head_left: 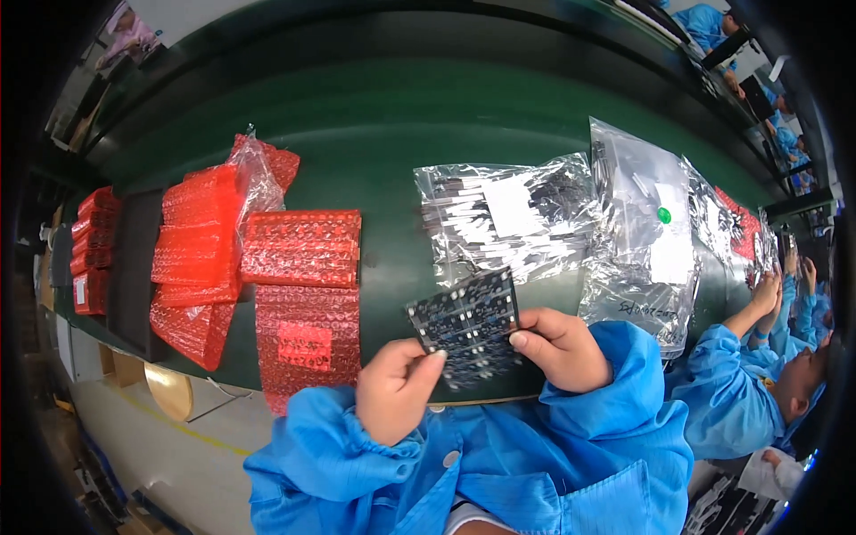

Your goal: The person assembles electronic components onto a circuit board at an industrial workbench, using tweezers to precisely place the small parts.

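A dark circuit board panel (468, 323) with rows of small white and blue parts is held up over the table's near edge, slightly tilted and a little blurred at its lower side. My left hand (397, 383) pinches its left edge between thumb and fingers. At the opposite edge my right hand (562, 349) grips it the same way. Left of my left hand lies a red bubble-wrap bag (308, 357) with a paler red label, its lower end at the table edge. Another red bubble-wrap bag (301, 248) rests just above it.
More red bubble bags (198, 227) are piled left, beside a black slab (134, 267). Beyond the board lies a clear bag of thin dark-and-white pieces (508, 214); a larger clear bag (637, 250) with a green sticker sits right of it. Blue-sleeved co-workers (736, 392) line the right.
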`<move>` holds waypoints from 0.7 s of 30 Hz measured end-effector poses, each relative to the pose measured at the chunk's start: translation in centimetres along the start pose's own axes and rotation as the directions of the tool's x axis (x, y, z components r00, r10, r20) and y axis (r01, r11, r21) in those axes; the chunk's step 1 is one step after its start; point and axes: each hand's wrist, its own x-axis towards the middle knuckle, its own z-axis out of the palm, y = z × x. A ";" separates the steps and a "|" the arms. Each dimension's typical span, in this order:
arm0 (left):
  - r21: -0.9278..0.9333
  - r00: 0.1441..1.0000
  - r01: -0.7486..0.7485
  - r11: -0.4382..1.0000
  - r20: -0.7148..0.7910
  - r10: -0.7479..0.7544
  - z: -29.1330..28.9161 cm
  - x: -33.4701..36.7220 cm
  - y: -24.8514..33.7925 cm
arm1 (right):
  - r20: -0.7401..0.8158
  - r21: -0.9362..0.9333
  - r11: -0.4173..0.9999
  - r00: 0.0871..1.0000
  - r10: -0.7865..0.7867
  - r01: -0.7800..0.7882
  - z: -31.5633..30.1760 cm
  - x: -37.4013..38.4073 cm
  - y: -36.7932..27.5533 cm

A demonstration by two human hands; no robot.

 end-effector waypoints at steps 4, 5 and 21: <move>0.205 0.692 0.426 0.881 0.554 -0.463 -0.5 0.0 -2.0 | -0.070 -0.329 0.943 0.994 -0.086 0.059 -0.7 1.9 0.0; 0.206 0.685 0.432 0.878 0.558 -0.468 -0.9 0.1 -1.5 | 0.006 -0.490 0.856 0.982 -0.190 0.169 -1.2 2.9 0.5; 0.611 0.731 -0.670 0.422 0.642 0.231 -1.7 1.4 -1.7 | 0.151 -0.724 0.601 0.927 -0.344 0.340 -0.8 1.8 2.4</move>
